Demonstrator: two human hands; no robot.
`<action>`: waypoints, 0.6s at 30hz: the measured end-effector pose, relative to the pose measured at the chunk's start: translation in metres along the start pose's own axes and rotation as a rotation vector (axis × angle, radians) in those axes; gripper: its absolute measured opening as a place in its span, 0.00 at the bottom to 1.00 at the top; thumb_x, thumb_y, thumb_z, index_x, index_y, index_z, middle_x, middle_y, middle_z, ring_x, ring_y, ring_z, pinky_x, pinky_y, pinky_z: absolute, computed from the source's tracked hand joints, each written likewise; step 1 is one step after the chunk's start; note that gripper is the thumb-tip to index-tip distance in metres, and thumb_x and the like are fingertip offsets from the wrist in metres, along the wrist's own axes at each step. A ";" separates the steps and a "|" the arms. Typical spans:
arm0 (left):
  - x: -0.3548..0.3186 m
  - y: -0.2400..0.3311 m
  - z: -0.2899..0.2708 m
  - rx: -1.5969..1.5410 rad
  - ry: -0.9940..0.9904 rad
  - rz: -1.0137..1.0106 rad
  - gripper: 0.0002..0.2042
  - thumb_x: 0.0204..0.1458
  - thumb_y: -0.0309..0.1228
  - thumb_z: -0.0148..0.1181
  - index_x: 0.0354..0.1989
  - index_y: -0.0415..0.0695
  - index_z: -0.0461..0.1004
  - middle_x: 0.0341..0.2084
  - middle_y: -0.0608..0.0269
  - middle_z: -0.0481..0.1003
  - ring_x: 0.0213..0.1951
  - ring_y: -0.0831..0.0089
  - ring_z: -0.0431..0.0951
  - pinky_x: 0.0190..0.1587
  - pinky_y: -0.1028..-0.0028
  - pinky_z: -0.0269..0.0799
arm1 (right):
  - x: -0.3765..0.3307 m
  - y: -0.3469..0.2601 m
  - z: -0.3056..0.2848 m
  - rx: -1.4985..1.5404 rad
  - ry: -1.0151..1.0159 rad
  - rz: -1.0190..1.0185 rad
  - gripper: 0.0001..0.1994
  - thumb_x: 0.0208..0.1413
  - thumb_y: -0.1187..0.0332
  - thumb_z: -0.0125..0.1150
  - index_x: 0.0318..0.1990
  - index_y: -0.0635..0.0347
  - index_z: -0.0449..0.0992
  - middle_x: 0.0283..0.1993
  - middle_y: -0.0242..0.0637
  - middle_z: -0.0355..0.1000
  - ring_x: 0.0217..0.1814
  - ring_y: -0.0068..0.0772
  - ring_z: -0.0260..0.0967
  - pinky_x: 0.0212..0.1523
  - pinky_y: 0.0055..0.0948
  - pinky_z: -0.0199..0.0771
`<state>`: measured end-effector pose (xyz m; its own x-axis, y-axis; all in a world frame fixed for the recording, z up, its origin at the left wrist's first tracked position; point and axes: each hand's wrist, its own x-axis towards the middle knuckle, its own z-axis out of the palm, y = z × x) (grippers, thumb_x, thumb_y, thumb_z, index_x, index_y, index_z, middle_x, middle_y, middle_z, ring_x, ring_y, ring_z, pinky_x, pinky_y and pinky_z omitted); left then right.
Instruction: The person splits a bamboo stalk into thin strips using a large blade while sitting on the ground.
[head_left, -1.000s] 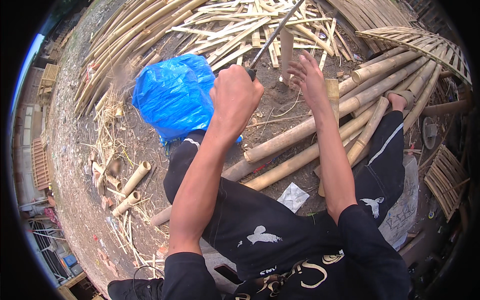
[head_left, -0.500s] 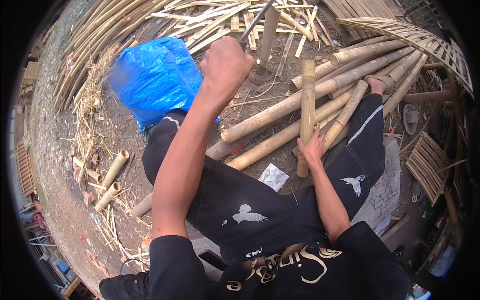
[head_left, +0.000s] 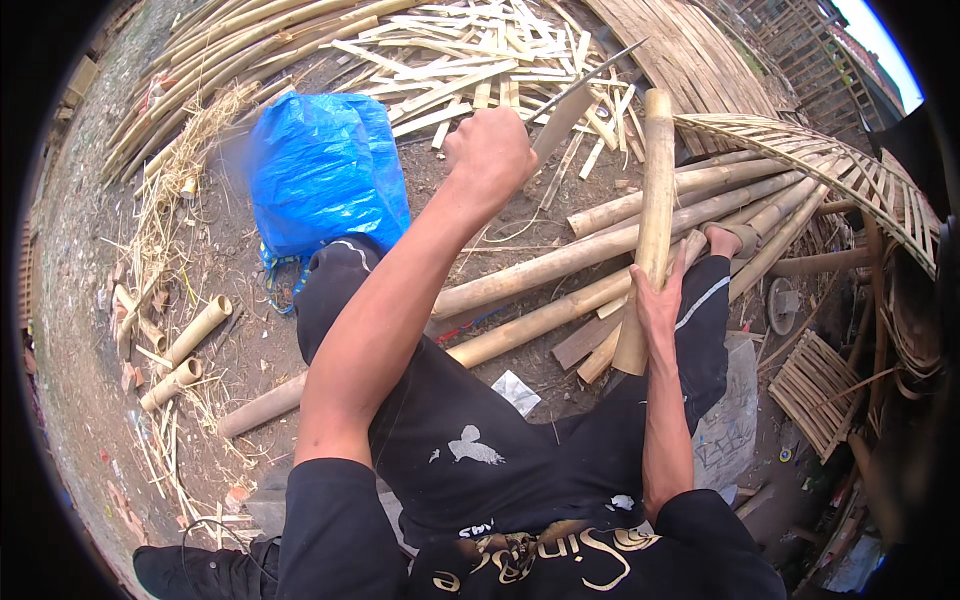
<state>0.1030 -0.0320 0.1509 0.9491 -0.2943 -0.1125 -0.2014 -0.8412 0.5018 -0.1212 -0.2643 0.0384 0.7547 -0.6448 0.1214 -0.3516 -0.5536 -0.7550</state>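
Note:
My left hand (head_left: 490, 150) is closed in a fist round the hidden handle of a machete (head_left: 612, 67). Its dark, narrow blade points up and to the right. My right hand (head_left: 657, 300) grips a short bamboo pole (head_left: 656, 170) near its lower end, thumb and fingers on either side. The pole stands nearly upright above my right leg, leaning slightly right at the top, apart from the blade. Behind it lie several long bamboo poles (head_left: 560, 263), and my right foot (head_left: 722, 240) is beside them.
A blue plastic sheet (head_left: 330, 170) lies by my left knee. Split bamboo strips (head_left: 490, 60) heap at the far side. Short bamboo tubes (head_left: 198, 330) rest on the ground at left. An upright post (head_left: 562, 125) stands beyond my left fist; a slatted bamboo panel (head_left: 820, 385) is at right.
The machete has swung from pointing steeply up to slanting right. My right hand has shifted its hold, and the bamboo pole has risen and tilted right. The view has turned slightly.

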 end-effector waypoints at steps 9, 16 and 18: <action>-0.009 0.001 -0.001 -0.029 -0.042 0.068 0.11 0.48 0.31 0.63 0.35 0.35 0.82 0.35 0.42 0.81 0.42 0.48 0.83 0.45 0.55 0.79 | 0.076 -0.253 -0.146 0.055 0.531 -0.779 0.49 0.50 0.56 0.74 0.74 0.54 0.46 0.72 0.47 0.51 0.69 0.44 0.55 0.65 0.45 0.64; -0.005 0.007 -0.006 0.048 -0.077 0.081 0.10 0.49 0.30 0.62 0.35 0.36 0.82 0.36 0.42 0.81 0.42 0.50 0.83 0.45 0.57 0.79 | 0.061 -0.116 -0.044 -0.204 -0.336 -0.310 0.45 0.52 0.71 0.65 0.77 0.38 0.47 0.69 0.54 0.63 0.64 0.43 0.66 0.64 0.35 0.65; 0.003 -0.007 0.008 0.072 -0.023 0.052 0.10 0.48 0.28 0.62 0.35 0.36 0.82 0.36 0.43 0.81 0.41 0.51 0.84 0.43 0.57 0.80 | 0.048 -0.101 -0.029 -0.093 -0.298 -0.266 0.45 0.50 0.74 0.63 0.76 0.42 0.48 0.62 0.52 0.69 0.57 0.38 0.70 0.62 0.34 0.68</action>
<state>0.1057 -0.0309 0.1398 0.9312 -0.3480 -0.1086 -0.2675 -0.8547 0.4448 -0.0656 -0.2540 0.1392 0.9487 -0.2991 0.1024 -0.1606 -0.7349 -0.6589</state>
